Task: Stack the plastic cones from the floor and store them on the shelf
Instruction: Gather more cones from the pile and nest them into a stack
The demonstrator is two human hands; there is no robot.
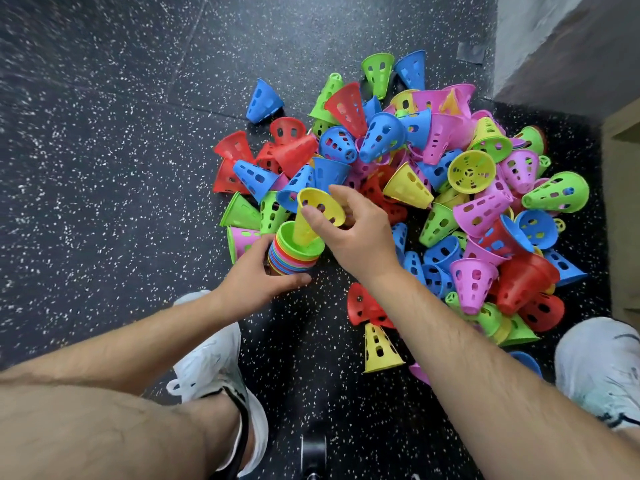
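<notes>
Grip on the left first: the left hand point(263, 271) was curled round the stack of nested cones point(294, 259), thumb on the near side and fingers wrapped behind. It held the stack upright low over the speckled floor point(104, 150), though whether it rested there I couldn't tell. The green top cone sat wide mouth up, ready to receive the next one.

Moving right, the right hand point(356, 233) had its grip pinched on the wide rim of a yellow cone point(320, 209). The narrow tip was already down inside that green mouth, tilted a touch and not yet seated. Holding it by the rim looked sensible, since that left the tip free to slide home.

Further right and far, the loose pile of cones point(450, 188) lay tumbled on the floor in red, blue, green, pink and yellow, within easy reach of that hand. At the right edge stood a pale wooden unit point(621, 202), possibly the shelf. With so many cones loose, storing looked a long way off.
</notes>
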